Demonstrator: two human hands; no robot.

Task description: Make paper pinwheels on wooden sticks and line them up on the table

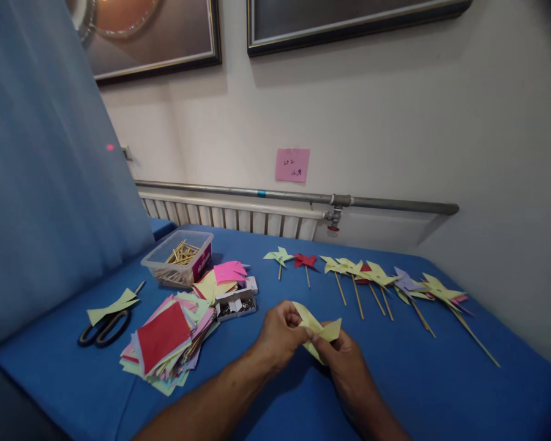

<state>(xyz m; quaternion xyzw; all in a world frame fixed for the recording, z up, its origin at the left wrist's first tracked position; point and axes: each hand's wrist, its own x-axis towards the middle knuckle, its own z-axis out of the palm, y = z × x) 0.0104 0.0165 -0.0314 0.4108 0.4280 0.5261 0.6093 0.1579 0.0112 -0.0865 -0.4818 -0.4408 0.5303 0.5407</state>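
Pinching yellow paper [314,324] with fingers [324,349] of left hand [277,332] and right hand [348,360]; seemingly to keep it folded inward.

Counts, clock from frame centre: 2 hands (left hand [280,335] 6, right hand [342,355] 5); 1 held yellow paper [313,326] 5; 8+ pinwheels [380,275] 4, overlapped; 1 scissors [99,336] 8; 2 framed pictures [160,43] 11 and 1; 1 pink note [292,165] 1.

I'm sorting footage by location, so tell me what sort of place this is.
Probably an indoor room with a makeshift craft workspace: paper pinwheels lie on a blue-covered table, a plastic tub holds wooden sticks, and a radiator runs along the wall.
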